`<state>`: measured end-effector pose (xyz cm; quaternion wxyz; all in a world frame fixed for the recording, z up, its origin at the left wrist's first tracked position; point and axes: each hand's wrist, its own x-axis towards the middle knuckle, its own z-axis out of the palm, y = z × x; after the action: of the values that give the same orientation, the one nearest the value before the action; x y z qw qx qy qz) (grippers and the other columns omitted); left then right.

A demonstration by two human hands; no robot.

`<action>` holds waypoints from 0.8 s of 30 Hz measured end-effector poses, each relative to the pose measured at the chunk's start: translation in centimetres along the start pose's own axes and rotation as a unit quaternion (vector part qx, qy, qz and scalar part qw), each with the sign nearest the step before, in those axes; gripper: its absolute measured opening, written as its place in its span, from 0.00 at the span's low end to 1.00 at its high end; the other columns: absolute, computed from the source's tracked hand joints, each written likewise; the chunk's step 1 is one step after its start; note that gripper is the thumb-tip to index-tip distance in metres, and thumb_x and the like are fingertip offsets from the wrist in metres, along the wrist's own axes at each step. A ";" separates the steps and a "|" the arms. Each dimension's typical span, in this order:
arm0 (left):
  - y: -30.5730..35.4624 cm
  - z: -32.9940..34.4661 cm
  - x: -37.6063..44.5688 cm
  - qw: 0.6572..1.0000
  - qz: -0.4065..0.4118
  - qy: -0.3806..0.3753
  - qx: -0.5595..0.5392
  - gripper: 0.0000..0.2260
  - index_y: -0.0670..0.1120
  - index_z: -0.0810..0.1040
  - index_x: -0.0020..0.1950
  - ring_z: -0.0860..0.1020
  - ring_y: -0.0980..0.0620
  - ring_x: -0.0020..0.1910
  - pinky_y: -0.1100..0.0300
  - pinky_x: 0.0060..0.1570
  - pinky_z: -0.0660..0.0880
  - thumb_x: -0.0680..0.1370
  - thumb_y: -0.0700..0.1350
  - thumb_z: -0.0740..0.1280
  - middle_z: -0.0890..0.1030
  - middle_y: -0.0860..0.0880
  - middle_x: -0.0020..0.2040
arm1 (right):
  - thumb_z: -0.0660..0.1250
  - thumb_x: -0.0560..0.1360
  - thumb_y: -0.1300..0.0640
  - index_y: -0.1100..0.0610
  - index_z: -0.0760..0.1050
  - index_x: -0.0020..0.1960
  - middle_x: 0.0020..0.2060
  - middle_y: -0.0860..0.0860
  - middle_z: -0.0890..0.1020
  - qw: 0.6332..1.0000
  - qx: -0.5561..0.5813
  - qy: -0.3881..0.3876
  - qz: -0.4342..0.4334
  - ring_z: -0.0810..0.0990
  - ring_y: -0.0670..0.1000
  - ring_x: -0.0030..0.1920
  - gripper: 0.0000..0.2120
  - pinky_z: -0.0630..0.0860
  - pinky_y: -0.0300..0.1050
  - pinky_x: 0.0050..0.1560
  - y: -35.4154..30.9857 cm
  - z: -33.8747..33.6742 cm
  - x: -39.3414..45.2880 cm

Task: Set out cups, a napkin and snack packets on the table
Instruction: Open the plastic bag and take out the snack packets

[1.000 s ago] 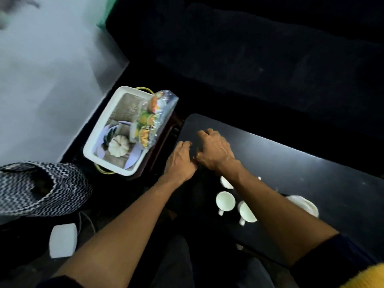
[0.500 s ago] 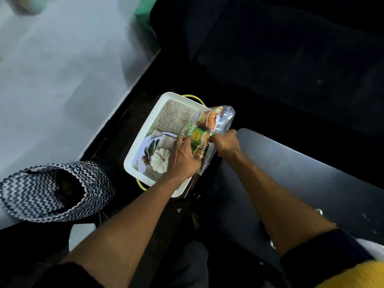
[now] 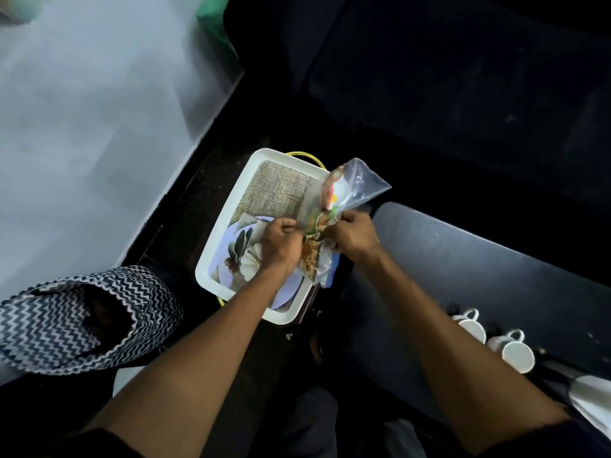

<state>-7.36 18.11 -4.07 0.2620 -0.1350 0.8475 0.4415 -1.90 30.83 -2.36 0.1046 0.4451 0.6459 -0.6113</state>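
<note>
A clear plastic bag of snack packets is held up over the right edge of a white tray. My left hand grips the bag's left side and my right hand grips its right side, both closed on the plastic. The tray has a burlap mat and a pumpkin-print picture inside. Two white cups lie on the dark table at the right. A white napkin-like cloth shows at the right edge.
A black-and-white zigzag bag sits on the floor at the left. A dark sofa fills the back. A pale floor spreads at the upper left. The tray rests on a low dark stand beside the table.
Both hands moved from the table top to the tray and took hold of the snack bag, lifting it partly upright. The camera view shifted left, so the cups now sit at the right.
</note>
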 end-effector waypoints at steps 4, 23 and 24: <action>0.6 0.5 0.1 0.983 -0.103 -0.084 -0.130 0.13 0.35 0.80 0.59 0.78 0.43 0.50 0.51 0.52 0.75 0.78 0.40 0.64 0.81 0.34 0.57 | 0.72 0.64 0.70 0.62 0.76 0.33 0.26 0.57 0.78 0.988 0.130 -0.075 -0.024 0.75 0.51 0.24 0.07 0.70 0.38 0.26 -1.7 -1.4 -2.1; 0.3 8.0 -7.6 0.920 -0.209 -0.183 -0.276 0.09 0.44 0.82 0.49 0.83 0.42 0.42 0.50 0.47 0.79 0.78 0.47 0.64 0.84 0.41 0.49 | 0.60 0.73 0.57 0.61 0.74 0.49 0.41 0.62 0.77 0.924 0.351 -0.081 0.126 0.76 0.60 0.41 0.10 0.75 0.56 0.48 5.0 -12.7 -4.3; 0.3 8.2 -7.6 0.935 -0.185 -0.160 -0.257 0.07 0.45 0.82 0.48 0.83 0.42 0.44 0.47 0.50 0.79 0.78 0.46 0.65 0.84 0.42 0.49 | 0.60 0.73 0.57 0.61 0.76 0.48 0.40 0.61 0.78 0.922 0.353 -0.078 0.138 0.77 0.59 0.40 0.09 0.76 0.56 0.49 5.5 -13.1 -4.3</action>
<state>1.43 24.98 -3.51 0.4276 -0.2794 0.6117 0.6042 9.80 39.67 -0.23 0.0742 0.4885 0.3105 -0.8121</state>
